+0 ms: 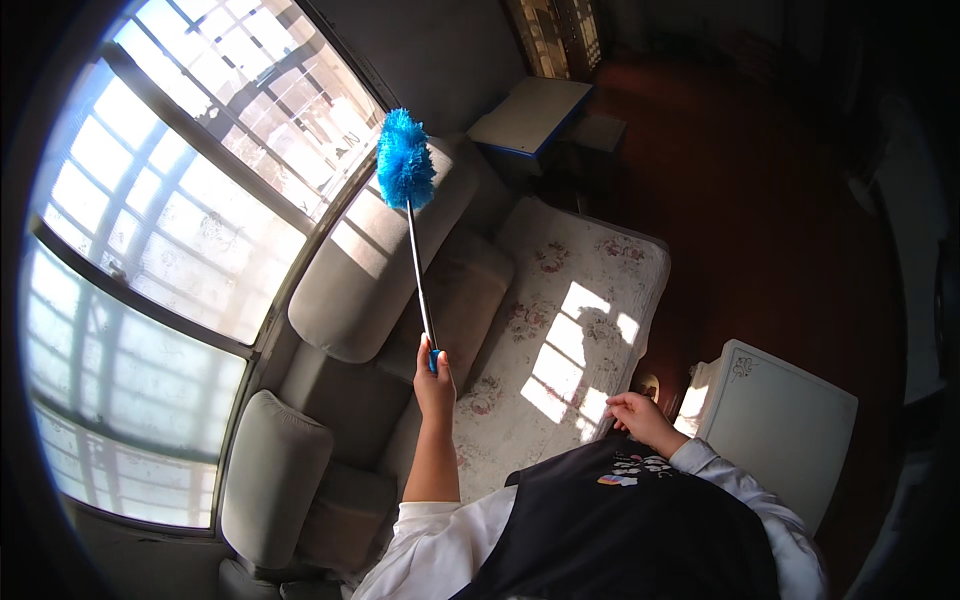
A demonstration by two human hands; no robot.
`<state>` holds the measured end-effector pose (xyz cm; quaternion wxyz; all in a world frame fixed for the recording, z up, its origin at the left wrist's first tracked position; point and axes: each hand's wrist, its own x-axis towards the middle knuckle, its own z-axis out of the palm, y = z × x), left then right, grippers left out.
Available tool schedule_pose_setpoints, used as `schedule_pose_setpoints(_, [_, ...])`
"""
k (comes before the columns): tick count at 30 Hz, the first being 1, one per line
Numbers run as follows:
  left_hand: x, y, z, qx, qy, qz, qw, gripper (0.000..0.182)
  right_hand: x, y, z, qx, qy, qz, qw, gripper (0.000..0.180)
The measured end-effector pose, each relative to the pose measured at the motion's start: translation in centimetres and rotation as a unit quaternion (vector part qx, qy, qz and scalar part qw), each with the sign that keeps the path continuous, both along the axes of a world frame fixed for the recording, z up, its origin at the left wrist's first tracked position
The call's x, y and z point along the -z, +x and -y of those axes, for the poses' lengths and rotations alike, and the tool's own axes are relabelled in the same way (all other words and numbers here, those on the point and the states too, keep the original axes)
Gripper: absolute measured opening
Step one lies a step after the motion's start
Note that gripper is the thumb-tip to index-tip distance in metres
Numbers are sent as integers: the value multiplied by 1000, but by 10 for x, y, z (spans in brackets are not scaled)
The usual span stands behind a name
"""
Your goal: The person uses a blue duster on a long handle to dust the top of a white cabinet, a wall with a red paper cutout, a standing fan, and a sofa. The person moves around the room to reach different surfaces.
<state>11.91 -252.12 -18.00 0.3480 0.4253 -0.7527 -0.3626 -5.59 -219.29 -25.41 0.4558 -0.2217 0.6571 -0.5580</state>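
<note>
My left hand (435, 382) grips the blue handle of a feather-style duster (407, 161) with a thin metal rod. The duster's fluffy blue head is raised towards the window (217, 225), and in the picture it overlaps the lower window edge and the top of a grey sofa back cushion (382, 262). Whether it touches either one cannot be told. Near the front of my black apron (637, 525), my right hand (641, 420) hangs with loosely bent fingers and nothing visible in it. Behind that hand lies the edge of a floral sofa seat cover (517, 360).
Another grey back cushion (277, 480) leans under the window. A white-topped cabinet or small table (780, 420) stands at my right. Beyond the sofa's far end is a light-topped table (532, 112) with blue edging. Reddish-brown floor (735, 247) stretches along the right.
</note>
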Motion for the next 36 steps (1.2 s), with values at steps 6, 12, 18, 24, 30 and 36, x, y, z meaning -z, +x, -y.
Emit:
schedule_pose_setpoints(6, [91, -48, 29, -136, 51, 33, 989, 49, 23, -109, 50, -95, -31, 2, 995, 27])
schedule_pose_setpoints(12, [19, -199, -18, -20, 337, -182, 923, 40, 13, -206, 94, -151, -62, 4, 987, 28])
schedule_pose_setpoints(18, [-25, -284, -68, -2, 323, -249, 913, 37, -37, -231, 151, -233, -141, 71, 959, 43])
schedule_pose_setpoints(24, [-20, -294, -86, -57, 194, -281, 938, 33, -68, -213, 179, -234, -215, 163, 934, 41])
schedule_pose_setpoints(30, [-7, -285, -85, -100, 183, -298, 931, 30, -76, -225, 204, -289, -264, 110, 914, 56])
schedule_pose_setpoints(36, [17, -268, -75, -54, 243, -171, 953, 23, -51, -222, 235, -323, -215, -61, 919, 57])
